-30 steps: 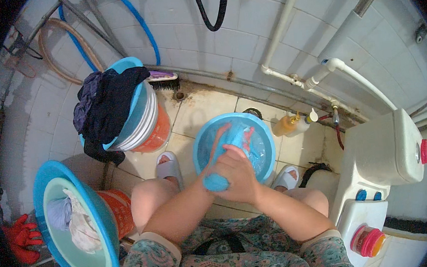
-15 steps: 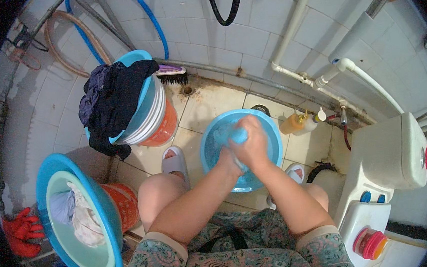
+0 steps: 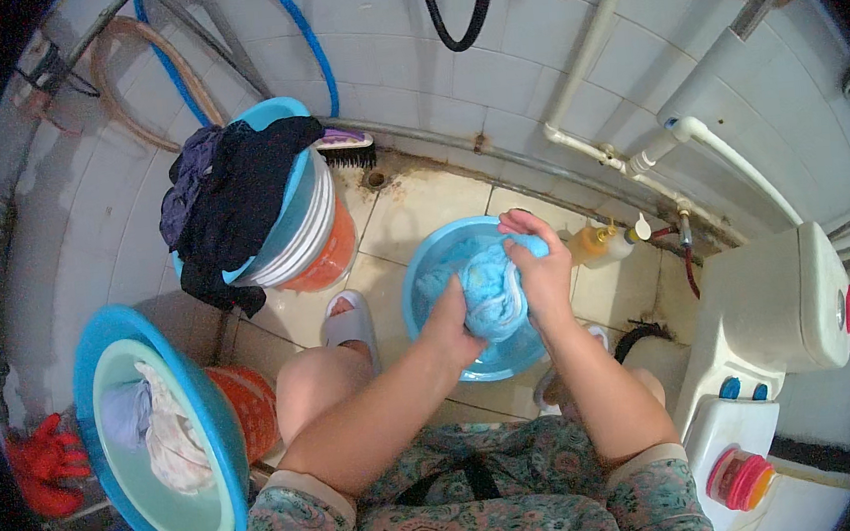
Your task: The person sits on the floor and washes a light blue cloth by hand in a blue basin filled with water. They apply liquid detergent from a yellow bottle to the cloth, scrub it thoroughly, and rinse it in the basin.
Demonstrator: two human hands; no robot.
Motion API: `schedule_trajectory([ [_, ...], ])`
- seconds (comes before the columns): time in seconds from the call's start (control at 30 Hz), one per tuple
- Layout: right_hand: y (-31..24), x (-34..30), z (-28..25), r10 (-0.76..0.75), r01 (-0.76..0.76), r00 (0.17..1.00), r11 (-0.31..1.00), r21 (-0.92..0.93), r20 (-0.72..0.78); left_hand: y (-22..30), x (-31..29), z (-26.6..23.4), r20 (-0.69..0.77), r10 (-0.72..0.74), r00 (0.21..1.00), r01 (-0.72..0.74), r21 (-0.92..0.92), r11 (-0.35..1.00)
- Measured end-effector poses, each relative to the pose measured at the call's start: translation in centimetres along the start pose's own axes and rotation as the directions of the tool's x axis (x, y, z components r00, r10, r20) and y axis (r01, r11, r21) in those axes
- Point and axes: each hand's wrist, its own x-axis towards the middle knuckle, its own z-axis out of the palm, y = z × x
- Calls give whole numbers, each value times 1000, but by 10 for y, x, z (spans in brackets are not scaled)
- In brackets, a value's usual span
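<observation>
A bundled light-blue towel [image 3: 492, 295], wet and folded on itself, is held over a round blue basin [image 3: 412, 301] on the floor. My left hand [image 3: 450, 325] cups its lower left side, thumb against the cloth. On the right, my right hand [image 3: 545, 268] grips the towel's upper end between thumb and fingers, with a bit of cloth sticking out. More blue cloth or water shows inside the basin to the left of the bundle; I cannot tell which. The basin's right part lies hidden behind my right hand and wrist.
Dark clothes [image 3: 239, 185] hang over a blue basin on an orange bucket [image 3: 329, 248]. Nested basins [image 3: 225, 451] holding pale cloths stand at left. Pump bottles [image 3: 603, 243], a toilet [image 3: 758, 309] and a pink-lidded jar [image 3: 736, 479] are at right. A brush [image 3: 346, 149] lies by the wall.
My hands have drawn apart from their close, blurred clasp around the cloth. The towel is now a fuller, loosened bundle between them, and my right hand has shifted right.
</observation>
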Motion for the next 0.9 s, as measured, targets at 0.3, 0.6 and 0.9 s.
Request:
schedule_trajectory([
  [0.3,-15,-8,-20,24,3,997,930,-369,69,23,0,1,59,2,998,-4,30,1000],
  [0.6,-4,-10,-34,-9,127,979,812,-570,205,7,12,-12,-19,0,1000,3,162,987],
  [0.9,-19,-12,-46,84,16,957,942,-336,279,14,4,4,-201,105,974,170,954,247],
])
